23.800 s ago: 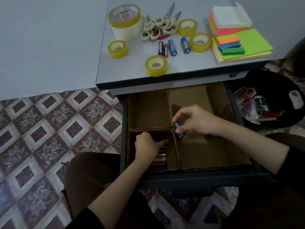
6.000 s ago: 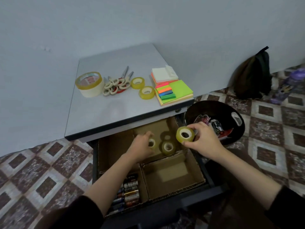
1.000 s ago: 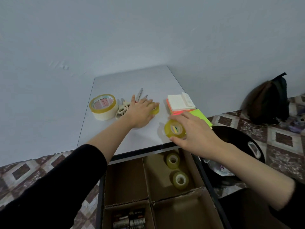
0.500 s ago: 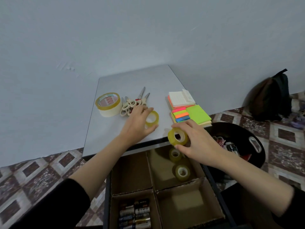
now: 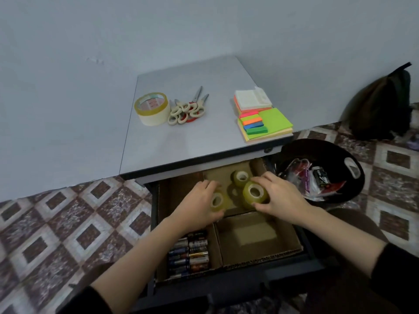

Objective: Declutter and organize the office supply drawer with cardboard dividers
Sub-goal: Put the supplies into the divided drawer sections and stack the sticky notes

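Observation:
The open drawer [image 5: 235, 284] is lined with cardboard dividers [image 5: 215, 241]. Both hands are over its back middle compartment. My left hand [image 5: 199, 205] grips a small yellow tape roll [image 5: 217, 202] low in that compartment. My right hand [image 5: 278, 198] holds a second yellow tape roll [image 5: 254, 193] just above another one lying there. A third loose tape roll [image 5: 240, 177] lies at the back of the same compartment. Several batteries [image 5: 190, 254] fill the front left compartment. The front right compartment [image 5: 254, 236] holds nothing.
On the grey desk top [image 5: 181, 137] stand a large tape roll [image 5: 152, 108], a pile of scissors [image 5: 186, 109] and stacked sticky notes [image 5: 263, 118]. A black bin [image 5: 322, 171] with wrappers stands right of the drawer. A dark backpack [image 5: 381, 105] leans against the wall.
Both hands came down from the desk top into the drawer, each carrying a small yellow tape roll. The desk no longer has small tape rolls on it.

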`<state>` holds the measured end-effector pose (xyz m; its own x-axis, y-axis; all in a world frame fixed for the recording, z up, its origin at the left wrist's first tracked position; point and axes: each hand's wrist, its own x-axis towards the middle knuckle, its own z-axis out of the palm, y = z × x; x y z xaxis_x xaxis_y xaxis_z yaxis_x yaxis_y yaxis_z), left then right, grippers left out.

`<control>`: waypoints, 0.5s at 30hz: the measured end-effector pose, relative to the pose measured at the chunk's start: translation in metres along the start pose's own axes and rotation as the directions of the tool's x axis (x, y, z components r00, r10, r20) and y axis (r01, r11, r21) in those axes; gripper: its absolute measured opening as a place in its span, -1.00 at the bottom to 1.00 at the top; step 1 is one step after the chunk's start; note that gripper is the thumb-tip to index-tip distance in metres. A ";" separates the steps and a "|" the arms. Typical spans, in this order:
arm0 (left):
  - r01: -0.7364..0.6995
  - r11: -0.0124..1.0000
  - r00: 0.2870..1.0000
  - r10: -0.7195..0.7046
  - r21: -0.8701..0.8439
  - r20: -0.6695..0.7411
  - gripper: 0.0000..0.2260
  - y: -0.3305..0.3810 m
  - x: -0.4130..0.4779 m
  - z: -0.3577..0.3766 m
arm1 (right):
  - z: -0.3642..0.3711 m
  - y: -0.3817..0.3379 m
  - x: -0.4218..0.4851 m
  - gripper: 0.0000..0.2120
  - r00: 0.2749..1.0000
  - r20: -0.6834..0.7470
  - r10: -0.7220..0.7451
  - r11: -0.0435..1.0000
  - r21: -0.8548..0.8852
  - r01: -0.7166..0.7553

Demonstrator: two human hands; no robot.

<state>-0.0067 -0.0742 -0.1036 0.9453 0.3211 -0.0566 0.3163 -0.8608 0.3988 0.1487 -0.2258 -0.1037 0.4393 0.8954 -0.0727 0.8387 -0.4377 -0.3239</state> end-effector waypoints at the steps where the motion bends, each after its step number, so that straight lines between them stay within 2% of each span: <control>1: 0.020 1.000 0.999 -0.021 0.019 0.027 -0.43 0.002 0.005 0.002 | 0.003 0.002 0.001 -0.38 1.000 0.001 0.005 1.000 0.002 -0.005; 5: 0.028 0.969 0.989 -0.062 0.247 0.133 -0.47 0.006 0.031 0.010 | 0.009 0.010 0.008 -0.39 0.999 -0.010 0.046 0.998 0.051 -0.045; 8: 0.063 0.955 0.969 -0.128 0.290 0.213 -0.48 0.003 0.050 0.018 | 0.010 0.015 0.014 -0.39 0.997 -0.031 0.067 0.991 0.119 -0.063; 12: -0.011 0.899 0.962 -0.109 0.438 0.248 -0.60 0.001 0.065 0.034 | 0.010 0.021 0.017 -0.38 0.994 -0.042 0.103 0.982 0.163 -0.095; 15: -0.067 0.875 0.951 -0.089 0.480 0.295 -0.61 0.002 0.072 0.045 | 0.011 0.027 0.018 -0.38 0.991 -0.052 0.124 0.977 0.184 -0.112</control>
<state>0.0660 -0.0706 -0.1477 0.8944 0.2660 -0.3596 0.2516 -0.9639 -0.0871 0.1756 -0.2211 -0.1241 0.5558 0.8289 -0.0632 0.7106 -0.5132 -0.4813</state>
